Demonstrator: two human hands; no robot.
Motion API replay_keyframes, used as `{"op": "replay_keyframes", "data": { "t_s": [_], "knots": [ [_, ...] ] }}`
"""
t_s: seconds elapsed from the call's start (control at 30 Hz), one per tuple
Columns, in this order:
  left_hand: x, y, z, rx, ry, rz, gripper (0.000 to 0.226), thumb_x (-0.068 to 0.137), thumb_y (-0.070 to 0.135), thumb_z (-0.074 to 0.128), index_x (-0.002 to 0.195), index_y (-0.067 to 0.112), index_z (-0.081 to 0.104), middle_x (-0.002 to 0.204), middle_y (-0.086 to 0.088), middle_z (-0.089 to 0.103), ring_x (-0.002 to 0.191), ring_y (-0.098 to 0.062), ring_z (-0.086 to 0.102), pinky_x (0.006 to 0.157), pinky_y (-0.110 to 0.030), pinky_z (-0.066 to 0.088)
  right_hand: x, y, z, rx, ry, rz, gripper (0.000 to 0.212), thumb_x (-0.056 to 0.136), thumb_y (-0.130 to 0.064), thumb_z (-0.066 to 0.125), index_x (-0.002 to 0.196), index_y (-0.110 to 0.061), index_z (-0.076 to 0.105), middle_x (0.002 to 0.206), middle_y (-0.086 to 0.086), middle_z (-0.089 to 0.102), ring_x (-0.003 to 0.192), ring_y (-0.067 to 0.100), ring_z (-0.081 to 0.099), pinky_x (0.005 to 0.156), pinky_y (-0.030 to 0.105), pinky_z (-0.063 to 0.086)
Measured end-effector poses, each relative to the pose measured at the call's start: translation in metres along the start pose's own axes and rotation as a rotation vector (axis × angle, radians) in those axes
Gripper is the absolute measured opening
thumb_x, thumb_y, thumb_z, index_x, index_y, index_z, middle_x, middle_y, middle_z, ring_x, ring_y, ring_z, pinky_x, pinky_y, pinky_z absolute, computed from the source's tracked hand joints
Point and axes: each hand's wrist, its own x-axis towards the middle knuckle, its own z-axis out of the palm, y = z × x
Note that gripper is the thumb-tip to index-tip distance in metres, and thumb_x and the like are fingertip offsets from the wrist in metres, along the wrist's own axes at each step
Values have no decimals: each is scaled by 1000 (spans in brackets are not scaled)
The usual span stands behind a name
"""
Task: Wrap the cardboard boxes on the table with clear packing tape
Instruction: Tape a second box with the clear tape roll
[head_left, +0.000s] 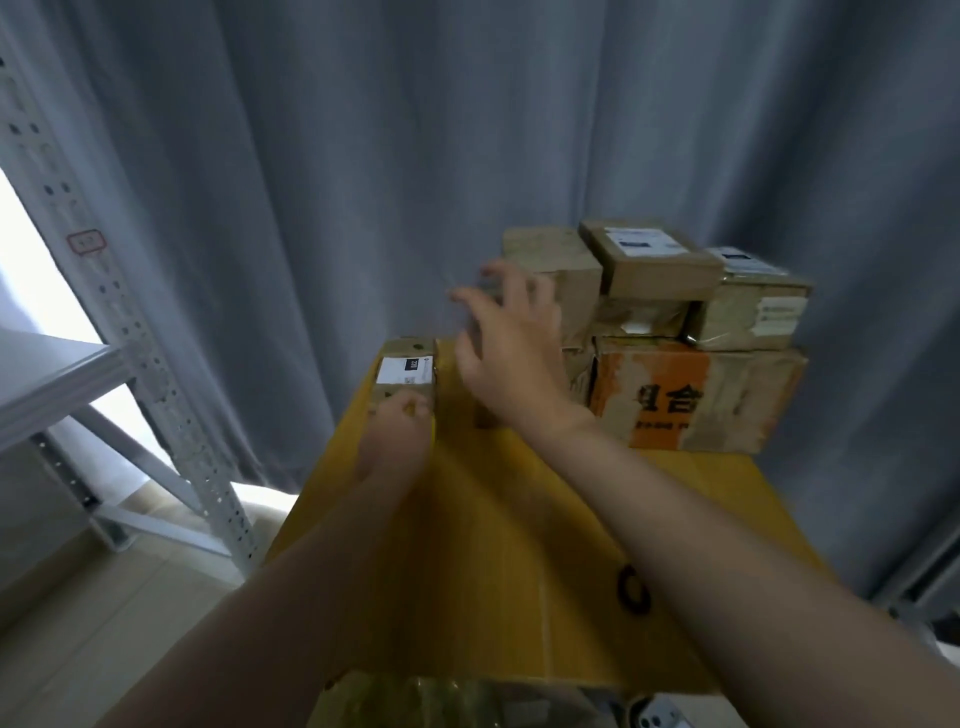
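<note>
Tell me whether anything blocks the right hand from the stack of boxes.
Nothing visible does. The right hand, fingers spread, is above the table at the left end of the stack; blur hides whether they touch. The small box, held by the left hand, sits further left, out of the way.

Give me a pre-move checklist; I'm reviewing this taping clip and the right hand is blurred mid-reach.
1. Left hand steadies the small labelled box: ok, it touches the near end.
2. Right hand free: ok, fingers spread, holding nothing.
3. Tape in hand: not ok, neither hand has any.
4. Dark ring on the yellow table is tape: cannot tell.
5. Right hand touching the box stack: cannot tell, blurred.
</note>
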Motion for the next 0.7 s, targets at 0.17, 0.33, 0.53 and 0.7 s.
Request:
{"op": "replay_keyframes", "data": {
  "t_s": [0.17,0.33,0.53,0.7],
  "knots": [
    [-27,15,6,-237,-80,-59,28,106,30,50,107,15,73,93,-4,73,83,-21,67,76,-32,52,47,36,-33,-286,-61,300,60,92,-61,59,144,-31,51,163,11,20,148,41,16,115,58,20],
    [-30,25,19,-291,-79,-125,22,108,27,48,93,28,64,76,5,63,69,-10,59,61,-25,45,42,47,-20,-340,-134,254,55,87,-67,64,131,-34,59,162,9,24,145,43,17,114,58,22],
    [-31,32,21,-141,-106,-14,24,107,26,46,101,23,69,76,4,67,66,-9,63,59,-25,51,39,38,-11,-264,-25,217,41,81,-56,75,112,-33,64,157,11,31,124,42,41,103,52,35],
    [-48,35,24,-77,-59,68,20,107,35,48,107,33,68,79,7,70,73,-17,70,69,-39,60,29,31,-23,-59,129,51,29,78,-40,78,103,-28,67,142,6,45,127,39,38,107,51,35]
  ]
}}
